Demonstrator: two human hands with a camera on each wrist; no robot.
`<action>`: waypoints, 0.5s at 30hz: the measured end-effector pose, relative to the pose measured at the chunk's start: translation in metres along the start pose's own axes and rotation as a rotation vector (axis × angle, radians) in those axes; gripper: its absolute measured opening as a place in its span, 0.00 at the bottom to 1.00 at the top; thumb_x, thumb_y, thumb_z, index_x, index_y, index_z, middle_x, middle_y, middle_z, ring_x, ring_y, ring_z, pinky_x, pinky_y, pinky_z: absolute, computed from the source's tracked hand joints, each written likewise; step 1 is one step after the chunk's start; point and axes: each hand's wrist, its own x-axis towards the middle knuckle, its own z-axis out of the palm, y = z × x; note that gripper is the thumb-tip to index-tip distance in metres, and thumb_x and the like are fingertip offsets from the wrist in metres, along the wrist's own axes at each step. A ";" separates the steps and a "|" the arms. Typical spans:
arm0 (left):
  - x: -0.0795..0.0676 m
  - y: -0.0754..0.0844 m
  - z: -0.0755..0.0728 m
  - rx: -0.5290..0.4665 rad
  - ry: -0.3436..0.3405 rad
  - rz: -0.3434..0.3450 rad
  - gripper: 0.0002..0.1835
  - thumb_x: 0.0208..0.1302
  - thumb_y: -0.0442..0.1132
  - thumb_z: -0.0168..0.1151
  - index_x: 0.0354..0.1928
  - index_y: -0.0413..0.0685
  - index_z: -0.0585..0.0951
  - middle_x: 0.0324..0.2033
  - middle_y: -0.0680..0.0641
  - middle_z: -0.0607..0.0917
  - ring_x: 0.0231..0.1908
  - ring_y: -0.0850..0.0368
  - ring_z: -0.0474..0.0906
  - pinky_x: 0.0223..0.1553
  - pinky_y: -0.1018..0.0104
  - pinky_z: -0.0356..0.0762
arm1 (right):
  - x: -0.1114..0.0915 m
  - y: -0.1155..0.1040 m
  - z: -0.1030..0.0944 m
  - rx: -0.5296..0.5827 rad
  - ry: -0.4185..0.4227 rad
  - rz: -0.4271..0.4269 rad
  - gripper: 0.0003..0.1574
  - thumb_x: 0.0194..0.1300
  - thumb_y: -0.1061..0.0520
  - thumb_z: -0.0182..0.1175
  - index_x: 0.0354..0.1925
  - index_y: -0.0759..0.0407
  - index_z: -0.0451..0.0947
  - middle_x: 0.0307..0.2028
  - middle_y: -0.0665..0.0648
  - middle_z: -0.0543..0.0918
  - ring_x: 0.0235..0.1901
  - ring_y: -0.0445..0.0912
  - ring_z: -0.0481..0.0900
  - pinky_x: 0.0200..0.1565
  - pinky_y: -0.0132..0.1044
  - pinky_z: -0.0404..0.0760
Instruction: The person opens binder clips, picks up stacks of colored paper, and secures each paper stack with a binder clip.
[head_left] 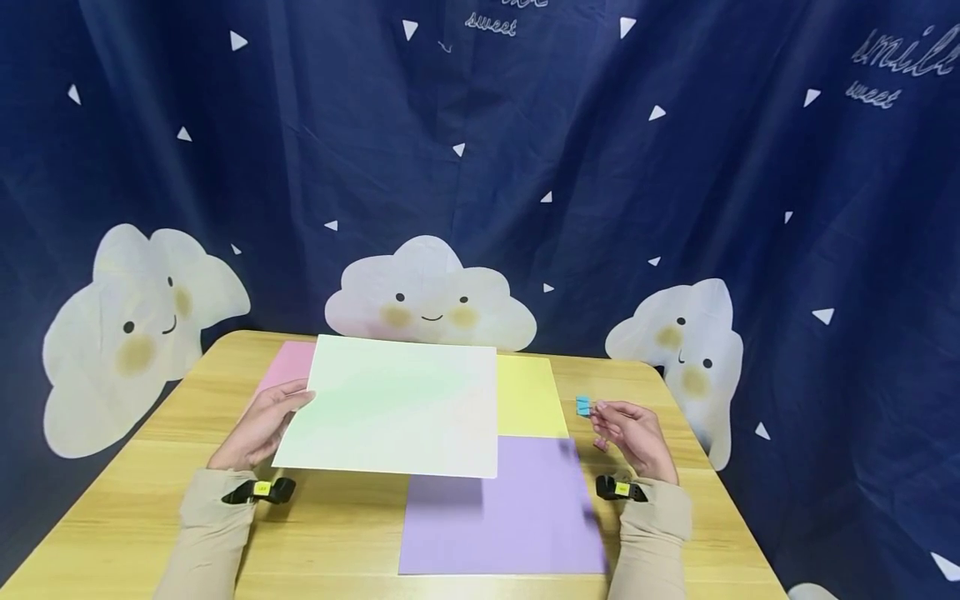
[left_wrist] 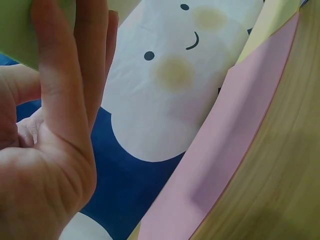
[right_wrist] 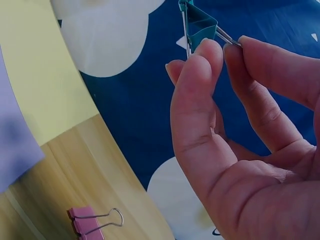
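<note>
My left hand (head_left: 261, 423) pinches the left edge of a pale green sheet of paper (head_left: 397, 408), held up above the table. In the left wrist view its straight fingers (left_wrist: 60, 75) lie along the green sheet (left_wrist: 15, 35). My right hand (head_left: 636, 435) holds a teal binder clip (right_wrist: 202, 27) by its wire handles, between thumb and fingertips. Those handles are spread apart in the right wrist view. On the table below the right hand lies a pink binder clip (right_wrist: 87, 222), one wire handle pointing sideways.
A purple sheet (head_left: 502, 517) lies on the wooden table (head_left: 337, 533) near the front. Behind it is a yellow sheet (head_left: 528, 396), and a pink sheet (left_wrist: 220, 135) lies at the back left, partly under the raised paper. A dark blue curtain (head_left: 375, 125) with clouds hangs behind.
</note>
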 end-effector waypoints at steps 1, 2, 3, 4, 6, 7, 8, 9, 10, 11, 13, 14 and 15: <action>0.000 0.000 0.000 0.000 0.003 -0.001 0.33 0.80 0.40 0.54 0.73 0.24 0.55 0.38 0.62 0.89 0.11 0.77 0.63 0.10 0.86 0.62 | 0.000 0.000 0.001 -0.003 -0.001 -0.001 0.16 0.74 0.66 0.59 0.34 0.53 0.89 0.30 0.49 0.92 0.33 0.40 0.90 0.41 0.30 0.90; 0.000 0.000 0.001 -0.004 0.002 0.002 0.33 0.80 0.39 0.54 0.73 0.23 0.54 0.40 0.62 0.89 0.12 0.77 0.63 0.10 0.87 0.63 | 0.001 0.001 0.002 -0.008 -0.003 -0.001 0.16 0.74 0.66 0.59 0.34 0.53 0.89 0.30 0.49 0.92 0.33 0.40 0.90 0.41 0.30 0.90; 0.000 0.000 0.002 -0.006 -0.001 0.004 0.34 0.80 0.39 0.53 0.74 0.22 0.53 0.40 0.62 0.88 0.12 0.78 0.64 0.12 0.87 0.64 | 0.001 0.001 0.003 -0.009 -0.002 -0.003 0.15 0.74 0.66 0.60 0.34 0.54 0.89 0.30 0.49 0.91 0.33 0.40 0.89 0.41 0.30 0.90; 0.000 0.000 0.003 -0.013 -0.004 0.006 0.35 0.80 0.39 0.53 0.74 0.21 0.51 0.41 0.62 0.88 0.14 0.79 0.66 0.13 0.88 0.66 | 0.002 0.001 0.004 -0.011 -0.001 -0.003 0.14 0.74 0.66 0.60 0.34 0.54 0.89 0.30 0.49 0.91 0.33 0.40 0.89 0.40 0.30 0.90; 0.001 0.000 0.004 -0.026 -0.010 0.014 0.36 0.81 0.37 0.53 0.74 0.19 0.48 0.42 0.62 0.87 0.18 0.80 0.69 0.18 0.90 0.68 | 0.003 0.002 0.007 -0.016 0.002 0.001 0.13 0.74 0.65 0.61 0.34 0.55 0.89 0.30 0.49 0.91 0.32 0.39 0.89 0.39 0.29 0.89; 0.001 0.000 0.005 -0.035 -0.015 0.020 0.36 0.81 0.36 0.52 0.74 0.18 0.47 0.43 0.62 0.86 0.20 0.81 0.70 0.20 0.91 0.69 | 0.004 0.002 0.009 -0.022 0.003 0.003 0.12 0.74 0.64 0.61 0.34 0.54 0.88 0.30 0.49 0.91 0.31 0.39 0.89 0.35 0.28 0.88; 0.001 0.001 0.006 -0.040 -0.019 0.024 0.37 0.81 0.36 0.52 0.74 0.17 0.46 0.43 0.61 0.86 0.21 0.81 0.70 0.21 0.91 0.70 | 0.004 0.002 0.010 -0.023 0.001 0.006 0.12 0.74 0.64 0.62 0.35 0.55 0.88 0.30 0.49 0.91 0.31 0.39 0.89 0.34 0.27 0.87; 0.001 0.001 0.007 -0.043 -0.022 0.023 0.37 0.81 0.36 0.51 0.74 0.17 0.44 0.43 0.62 0.86 0.21 0.81 0.70 0.21 0.91 0.70 | 0.005 0.002 0.012 -0.023 0.000 0.008 0.11 0.73 0.63 0.62 0.35 0.55 0.88 0.30 0.49 0.91 0.31 0.39 0.89 0.33 0.27 0.86; 0.001 0.002 0.007 -0.040 -0.019 0.019 0.38 0.81 0.36 0.51 0.75 0.17 0.44 0.43 0.62 0.86 0.19 0.81 0.69 0.19 0.90 0.68 | 0.005 0.002 0.013 -0.027 -0.006 0.010 0.11 0.74 0.63 0.62 0.35 0.54 0.88 0.30 0.49 0.91 0.31 0.39 0.89 0.32 0.26 0.86; 0.001 0.002 0.008 -0.033 -0.017 0.012 0.38 0.81 0.37 0.51 0.75 0.18 0.44 0.41 0.63 0.87 0.17 0.80 0.67 0.16 0.90 0.66 | 0.006 0.003 0.015 -0.026 -0.007 0.011 0.11 0.73 0.63 0.62 0.34 0.54 0.88 0.30 0.49 0.91 0.30 0.39 0.88 0.32 0.26 0.86; 0.001 0.002 0.008 -0.045 -0.019 0.011 0.38 0.81 0.36 0.51 0.75 0.18 0.44 0.41 0.62 0.87 0.20 0.80 0.71 0.19 0.89 0.70 | 0.006 0.003 0.018 -0.022 -0.015 0.012 0.11 0.73 0.63 0.63 0.34 0.55 0.88 0.30 0.49 0.91 0.30 0.39 0.89 0.34 0.27 0.87; 0.001 0.002 0.009 -0.049 -0.018 0.011 0.38 0.81 0.36 0.52 0.75 0.18 0.45 0.42 0.62 0.87 0.21 0.80 0.73 0.20 0.89 0.71 | 0.006 0.004 0.019 -0.017 -0.018 0.011 0.11 0.73 0.63 0.63 0.34 0.55 0.88 0.31 0.49 0.91 0.31 0.39 0.89 0.37 0.28 0.89; 0.002 0.001 0.009 -0.052 -0.015 0.011 0.38 0.80 0.36 0.52 0.75 0.18 0.46 0.42 0.62 0.88 0.24 0.80 0.75 0.22 0.89 0.73 | 0.006 0.004 0.021 -0.015 -0.020 0.010 0.10 0.73 0.64 0.63 0.35 0.55 0.88 0.31 0.50 0.91 0.31 0.39 0.89 0.38 0.28 0.89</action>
